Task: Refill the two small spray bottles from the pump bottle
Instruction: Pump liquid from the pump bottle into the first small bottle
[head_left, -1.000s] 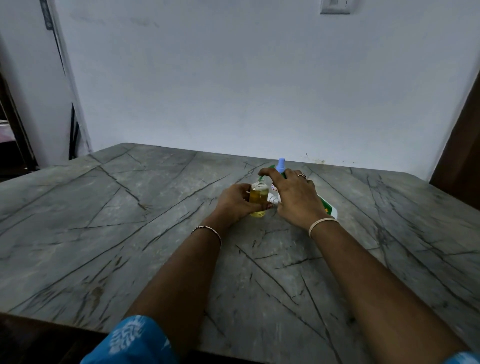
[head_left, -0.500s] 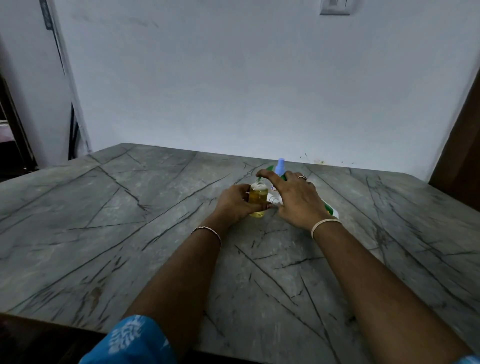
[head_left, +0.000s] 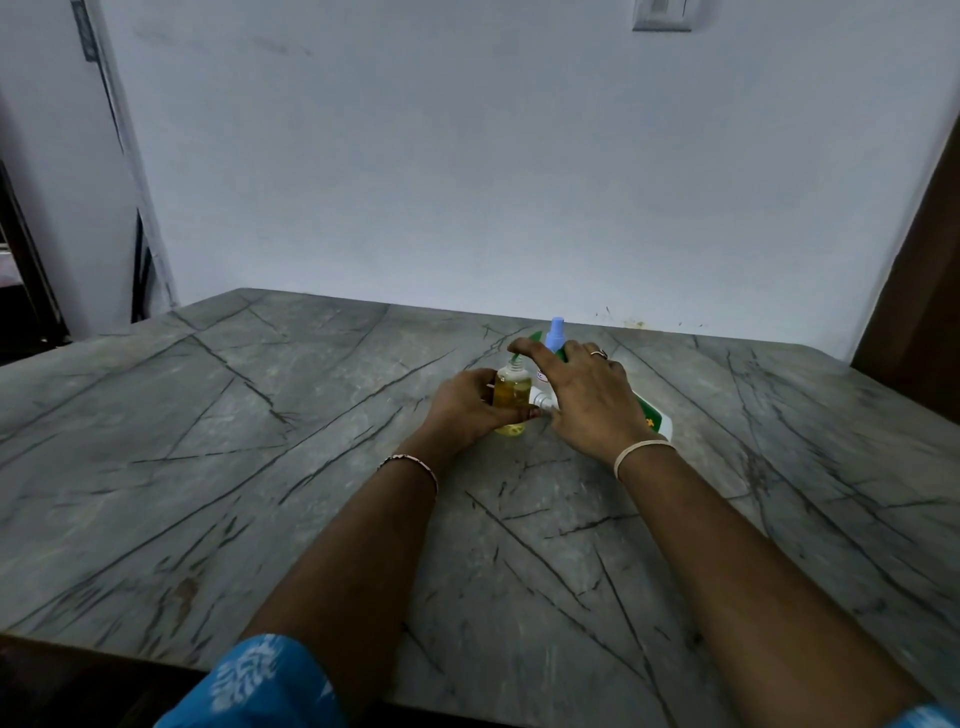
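Currently left hand grips yellow-filled small bottle, upright on table. Right hand fingers straight, index pressing pump bottle spout above it. Count: two small bottles including blue-topped bottle behind, one pump bottle.

Left hand around spray bottle, right hand over pump bottle

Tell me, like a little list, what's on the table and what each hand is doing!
left hand: holds the small yellow bottle
right hand: rests on the green pump bottle, first finger stretched out
small yellow bottle: upright, top off, yellow liquid inside
blue spray bottle: stands behind the right hand
table: grey stone with dark lines
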